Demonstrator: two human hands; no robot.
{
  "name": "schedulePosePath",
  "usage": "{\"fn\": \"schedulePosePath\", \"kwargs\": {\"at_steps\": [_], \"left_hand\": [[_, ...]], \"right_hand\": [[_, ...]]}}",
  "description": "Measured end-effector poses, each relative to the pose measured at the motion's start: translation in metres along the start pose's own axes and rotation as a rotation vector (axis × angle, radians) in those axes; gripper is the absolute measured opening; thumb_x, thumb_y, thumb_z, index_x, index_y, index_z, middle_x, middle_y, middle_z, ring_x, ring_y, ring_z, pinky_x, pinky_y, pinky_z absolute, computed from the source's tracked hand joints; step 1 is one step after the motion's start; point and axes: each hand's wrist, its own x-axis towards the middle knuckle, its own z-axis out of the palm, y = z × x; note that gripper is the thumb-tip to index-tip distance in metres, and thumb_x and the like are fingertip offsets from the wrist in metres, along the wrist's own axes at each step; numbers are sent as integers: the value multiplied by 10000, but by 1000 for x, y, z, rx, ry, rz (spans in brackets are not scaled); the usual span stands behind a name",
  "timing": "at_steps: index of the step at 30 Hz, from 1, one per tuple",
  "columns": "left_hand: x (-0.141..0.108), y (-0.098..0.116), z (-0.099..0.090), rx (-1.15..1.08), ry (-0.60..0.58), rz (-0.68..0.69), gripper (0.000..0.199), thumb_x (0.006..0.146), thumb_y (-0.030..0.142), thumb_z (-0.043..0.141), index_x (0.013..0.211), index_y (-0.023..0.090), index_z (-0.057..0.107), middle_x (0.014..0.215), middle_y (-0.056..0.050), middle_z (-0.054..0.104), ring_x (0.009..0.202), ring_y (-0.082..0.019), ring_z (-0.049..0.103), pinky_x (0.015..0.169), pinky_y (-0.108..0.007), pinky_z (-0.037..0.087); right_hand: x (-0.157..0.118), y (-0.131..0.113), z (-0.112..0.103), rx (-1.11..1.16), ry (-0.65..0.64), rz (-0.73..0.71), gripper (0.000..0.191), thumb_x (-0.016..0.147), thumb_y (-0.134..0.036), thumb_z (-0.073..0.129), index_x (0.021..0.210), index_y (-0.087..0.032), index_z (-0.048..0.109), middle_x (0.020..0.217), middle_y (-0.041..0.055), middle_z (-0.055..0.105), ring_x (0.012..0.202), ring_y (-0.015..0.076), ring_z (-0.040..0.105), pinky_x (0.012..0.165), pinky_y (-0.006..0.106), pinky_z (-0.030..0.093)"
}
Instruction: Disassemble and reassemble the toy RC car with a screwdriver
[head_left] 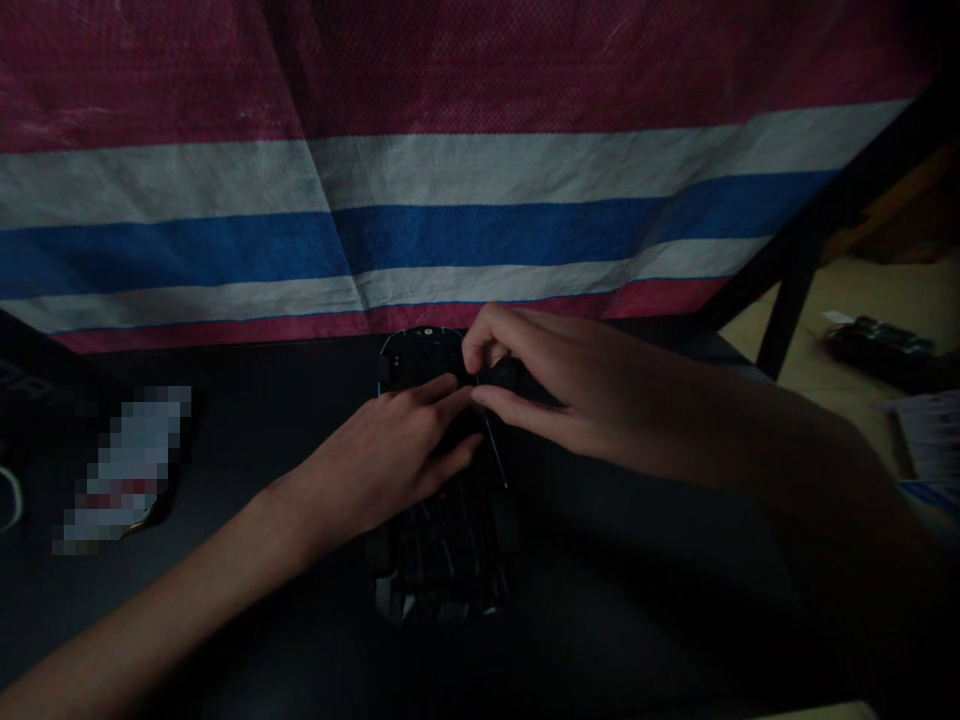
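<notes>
A black toy car (pixel 450 565) with thin pale-blue trim lies on the dark table, its length pointing away from me. My left hand (pixel 405 435) lies across the car's middle from the left, fingers and thumb over the body, holding it. From the right, my right hand (pixel 540 375) is closed with curled fingers and thumb around a dark round part, seemingly a wheel (pixel 504 374), at the car's far right side. The right thumb tip meets the left index fingertip. Dim light and the fingers hide what exactly lies at the contact.
A blurred-out pale object (pixel 131 470) rests on the black table (pixel 247 400) at the left. Behind the table hangs a red, white and blue striped sheet (pixel 480 230). A dark frame post (pixel 787 305) stands at the right, with dark clutter (pixel 885 350) on the floor beyond.
</notes>
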Motion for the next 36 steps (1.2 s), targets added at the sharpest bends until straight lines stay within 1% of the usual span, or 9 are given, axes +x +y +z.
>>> {"fn": "schedulePosePath", "kwargs": {"at_steps": [4, 10, 14, 18, 23, 26, 31, 34, 36], "left_hand": [[0, 1, -1, 2, -6, -9, 297, 1072, 357, 452, 1157, 166, 663, 1264, -94, 633, 958, -207, 716, 863, -361, 602], [1, 1, -1, -11, -18, -9, 319, 1077, 346, 440, 1277, 177, 621, 1230, -94, 628, 981, -213, 709, 902, -370, 592], [0, -1, 1, -12, -2, 11, 294, 1072, 343, 452, 1243, 180, 628, 1166, -87, 639, 948, -205, 705, 877, -350, 590], [0, -2, 2, -20, 20, 21, 288, 1064, 327, 469, 1263, 176, 614, 1225, -97, 641, 1011, -217, 710, 942, -370, 584], [1, -1, 1, 0, 3, 19, 265, 1061, 327, 474, 1215, 174, 625, 1258, -98, 652, 1042, -235, 716, 936, -393, 586], [0, 0, 1, 26, 21, 22, 252, 1058, 318, 483, 1203, 169, 627, 1186, -94, 683, 957, -219, 729, 856, -356, 584], [0, 1, -1, 29, 7, 2, 259, 1061, 326, 479, 1186, 163, 636, 1096, -83, 704, 868, -204, 730, 791, -336, 575], [0, 1, -1, 24, 2, -3, 255, 1056, 327, 486, 1169, 162, 643, 1103, -85, 703, 870, -212, 730, 796, -353, 578], [0, 0, -1, 27, 10, 2, 258, 1056, 325, 488, 1181, 159, 641, 1051, -75, 705, 814, -203, 722, 755, -345, 570]], "right_hand": [[0, 1, -4, -42, 20, -43, 85, 976, -199, 606, 1058, -188, 587, 1058, 59, 662, 933, 191, 624, 804, 299, 451], [0, 3, -8, -47, 19, -94, 175, 907, -115, 591, 1061, -193, 620, 1098, 72, 652, 976, 213, 618, 812, 308, 450], [3, 3, -6, 8, 24, -76, 257, 815, -27, 562, 1009, -187, 615, 1043, 49, 655, 911, 188, 605, 780, 298, 437], [7, 6, 2, 79, 69, -65, 274, 777, 20, 531, 944, -190, 588, 916, -3, 643, 800, 140, 577, 722, 273, 413], [14, 2, 15, 294, 162, -34, 302, 736, 70, 510, 888, -188, 551, 866, -22, 601, 780, 112, 555, 714, 252, 422], [16, 0, 20, 558, 186, -7, 353, 719, 88, 435, 904, -198, 526, 837, -27, 582, 770, 107, 569, 715, 250, 456], [18, 7, 23, 996, 81, 38, 435, 689, 60, 393, 1008, -222, 480, 707, -74, 616, 587, 90, 562, 556, 225, 429], [19, 11, 23, 1115, 34, 35, 458, 665, 34, 415, 1038, -225, 476, 662, -90, 618, 545, 91, 546, 514, 212, 401], [19, 10, 25, 1098, 49, 33, 451, 680, 34, 412, 1047, -217, 492, 659, -92, 587, 534, 85, 517, 511, 211, 393]]}}
